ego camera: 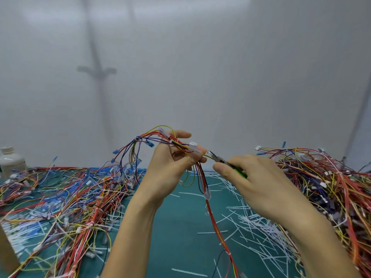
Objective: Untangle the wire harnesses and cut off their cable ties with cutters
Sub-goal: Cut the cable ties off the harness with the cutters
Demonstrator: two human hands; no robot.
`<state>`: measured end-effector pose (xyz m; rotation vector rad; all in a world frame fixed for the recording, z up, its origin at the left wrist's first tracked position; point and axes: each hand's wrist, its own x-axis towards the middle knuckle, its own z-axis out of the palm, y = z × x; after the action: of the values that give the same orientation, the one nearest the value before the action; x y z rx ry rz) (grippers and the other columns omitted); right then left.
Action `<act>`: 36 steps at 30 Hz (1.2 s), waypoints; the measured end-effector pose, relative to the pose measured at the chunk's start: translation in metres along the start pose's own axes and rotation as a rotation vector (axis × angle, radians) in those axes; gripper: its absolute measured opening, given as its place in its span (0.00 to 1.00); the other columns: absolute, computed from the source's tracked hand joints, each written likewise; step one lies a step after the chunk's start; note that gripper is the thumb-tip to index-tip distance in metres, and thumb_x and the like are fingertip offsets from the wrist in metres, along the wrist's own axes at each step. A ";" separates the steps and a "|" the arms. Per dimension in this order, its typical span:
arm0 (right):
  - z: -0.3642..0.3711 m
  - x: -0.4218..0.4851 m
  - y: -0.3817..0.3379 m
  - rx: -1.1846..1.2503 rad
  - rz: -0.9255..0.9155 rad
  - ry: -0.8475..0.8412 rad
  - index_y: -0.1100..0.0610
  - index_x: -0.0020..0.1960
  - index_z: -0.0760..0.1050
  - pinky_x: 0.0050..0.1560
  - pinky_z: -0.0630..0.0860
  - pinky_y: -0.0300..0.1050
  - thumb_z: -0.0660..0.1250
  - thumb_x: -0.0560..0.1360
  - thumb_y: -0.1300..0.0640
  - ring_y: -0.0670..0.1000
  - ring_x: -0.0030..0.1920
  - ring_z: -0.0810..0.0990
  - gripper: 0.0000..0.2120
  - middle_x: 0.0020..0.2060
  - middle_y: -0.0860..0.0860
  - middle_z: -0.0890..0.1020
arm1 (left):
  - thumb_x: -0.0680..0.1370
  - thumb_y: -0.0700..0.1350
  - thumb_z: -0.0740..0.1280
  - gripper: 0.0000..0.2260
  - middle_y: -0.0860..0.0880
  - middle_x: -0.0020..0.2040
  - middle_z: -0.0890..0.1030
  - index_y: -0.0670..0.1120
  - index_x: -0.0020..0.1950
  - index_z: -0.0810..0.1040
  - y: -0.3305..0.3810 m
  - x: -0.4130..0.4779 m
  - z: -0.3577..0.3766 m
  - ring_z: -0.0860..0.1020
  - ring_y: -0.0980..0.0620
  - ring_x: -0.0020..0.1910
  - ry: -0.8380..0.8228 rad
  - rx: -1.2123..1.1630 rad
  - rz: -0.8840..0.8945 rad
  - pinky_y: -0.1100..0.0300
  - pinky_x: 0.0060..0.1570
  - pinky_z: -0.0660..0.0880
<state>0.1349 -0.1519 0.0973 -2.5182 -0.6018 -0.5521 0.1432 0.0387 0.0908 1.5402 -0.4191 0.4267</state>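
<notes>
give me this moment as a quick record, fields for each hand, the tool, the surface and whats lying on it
left: left hand grips multicoloured wire harness, raised above the mat
right: right hand grips green-handled metal cutters
tool tip: at the bundle beside the left fingertips; contact with a tie unclear
surface: green cutting mat
on mat: scattered white cut cable-tie pieces; left tangled harness pile; right tangled harness pile
far left: white plastic bottle
</notes>
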 end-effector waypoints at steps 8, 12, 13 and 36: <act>-0.005 -0.002 0.002 -0.001 0.007 -0.015 0.55 0.35 0.72 0.32 0.62 0.48 0.48 0.69 0.26 0.51 0.30 0.70 0.33 0.28 0.53 0.72 | 0.76 0.35 0.70 0.16 0.50 0.44 0.86 0.44 0.61 0.70 0.004 -0.002 0.001 0.85 0.52 0.43 -0.050 0.026 -0.008 0.67 0.37 0.75; -0.006 -0.003 0.001 0.020 0.019 -0.005 0.50 0.33 0.73 0.31 0.62 0.47 0.48 0.66 0.24 0.51 0.30 0.69 0.31 0.26 0.51 0.71 | 0.76 0.34 0.70 0.16 0.51 0.44 0.86 0.47 0.60 0.71 0.004 -0.002 0.000 0.85 0.52 0.43 -0.059 0.047 -0.019 0.68 0.37 0.74; -0.007 -0.003 0.001 0.026 0.023 -0.007 0.49 0.32 0.73 0.31 0.62 0.47 0.50 0.67 0.24 0.50 0.30 0.68 0.30 0.26 0.50 0.71 | 0.76 0.34 0.70 0.16 0.51 0.44 0.86 0.47 0.60 0.71 0.004 -0.002 0.000 0.85 0.52 0.44 -0.061 0.051 -0.022 0.68 0.37 0.74; 0.006 0.006 0.004 0.582 0.205 0.280 0.51 0.41 0.78 0.44 0.79 0.51 0.65 0.69 0.33 0.45 0.34 0.82 0.20 0.35 0.51 0.82 | 0.76 0.46 0.71 0.07 0.47 0.46 0.86 0.47 0.52 0.78 -0.008 0.001 -0.007 0.83 0.50 0.49 0.113 0.187 -0.249 0.48 0.56 0.77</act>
<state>0.1434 -0.1505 0.0941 -1.8850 -0.3299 -0.5454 0.1485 0.0461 0.0846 1.7154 -0.0988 0.3636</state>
